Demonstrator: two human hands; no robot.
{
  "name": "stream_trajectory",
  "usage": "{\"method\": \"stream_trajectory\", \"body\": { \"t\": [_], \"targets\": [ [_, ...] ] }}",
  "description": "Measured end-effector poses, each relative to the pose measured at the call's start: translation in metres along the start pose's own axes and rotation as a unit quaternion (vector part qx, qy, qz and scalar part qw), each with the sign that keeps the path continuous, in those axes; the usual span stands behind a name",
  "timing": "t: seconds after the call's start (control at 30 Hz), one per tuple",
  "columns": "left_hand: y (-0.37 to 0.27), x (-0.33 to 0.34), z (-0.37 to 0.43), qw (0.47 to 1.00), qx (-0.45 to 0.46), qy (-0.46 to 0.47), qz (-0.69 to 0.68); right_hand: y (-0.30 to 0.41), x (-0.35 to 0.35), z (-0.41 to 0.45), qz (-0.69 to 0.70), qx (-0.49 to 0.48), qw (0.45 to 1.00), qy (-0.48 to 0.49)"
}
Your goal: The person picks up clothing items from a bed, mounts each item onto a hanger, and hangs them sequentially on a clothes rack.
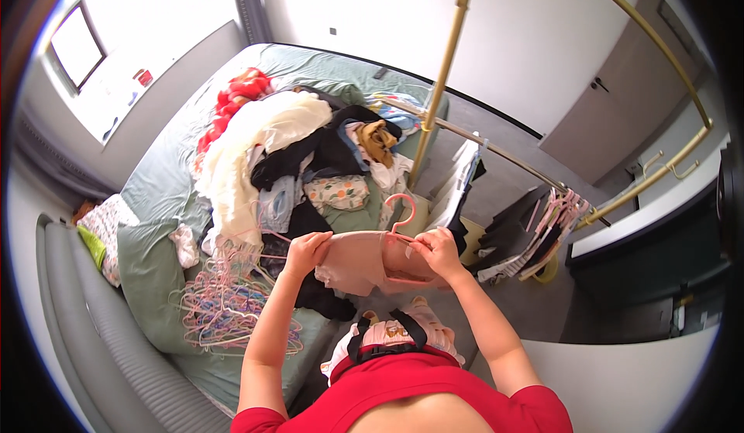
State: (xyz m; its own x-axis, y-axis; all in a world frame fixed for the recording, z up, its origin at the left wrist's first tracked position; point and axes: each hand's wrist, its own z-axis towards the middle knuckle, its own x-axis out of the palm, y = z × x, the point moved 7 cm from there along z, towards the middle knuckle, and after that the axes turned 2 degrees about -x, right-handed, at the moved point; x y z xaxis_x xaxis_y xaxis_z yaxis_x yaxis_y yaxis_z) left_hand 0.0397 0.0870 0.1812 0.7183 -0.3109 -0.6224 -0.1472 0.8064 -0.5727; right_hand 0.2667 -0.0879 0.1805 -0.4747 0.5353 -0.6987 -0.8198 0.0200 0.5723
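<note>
A pale pink garment [351, 261] is stretched between my two hands at waist height. My left hand [308, 254] pinches its upper left corner. At the other side, my right hand [436, 250] grips the garment's edge together with the arm of a pink clothes hanger [401, 212]. The hanger's hook points up and away from me, and its lower bar shows inside the garment's opening. Behind my left hand lies a large heap of tangled wire hangers [226, 305] in pink, white, blue and purple on the bed.
A bed [168, 148] with green sheets carries a pile of clothes, including a cream garment [279, 119] and a red cloth [241, 93]. To the right stands a gold clothes rack [442, 55]; its lower rail [500, 148] bears hung clothes and pink hangers [569, 206]. A white surface [628, 369] borders my right.
</note>
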Motion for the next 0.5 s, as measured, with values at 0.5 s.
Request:
{"method": "stream_trajectory", "body": {
  "t": [0.5],
  "targets": [
    [-0.052, 0.269, 0.105, 0.966, -0.087, 0.188, -0.154, -0.157, -0.133, -0.123, 0.243, 0.424, 0.872, -0.026]
  ]
}}
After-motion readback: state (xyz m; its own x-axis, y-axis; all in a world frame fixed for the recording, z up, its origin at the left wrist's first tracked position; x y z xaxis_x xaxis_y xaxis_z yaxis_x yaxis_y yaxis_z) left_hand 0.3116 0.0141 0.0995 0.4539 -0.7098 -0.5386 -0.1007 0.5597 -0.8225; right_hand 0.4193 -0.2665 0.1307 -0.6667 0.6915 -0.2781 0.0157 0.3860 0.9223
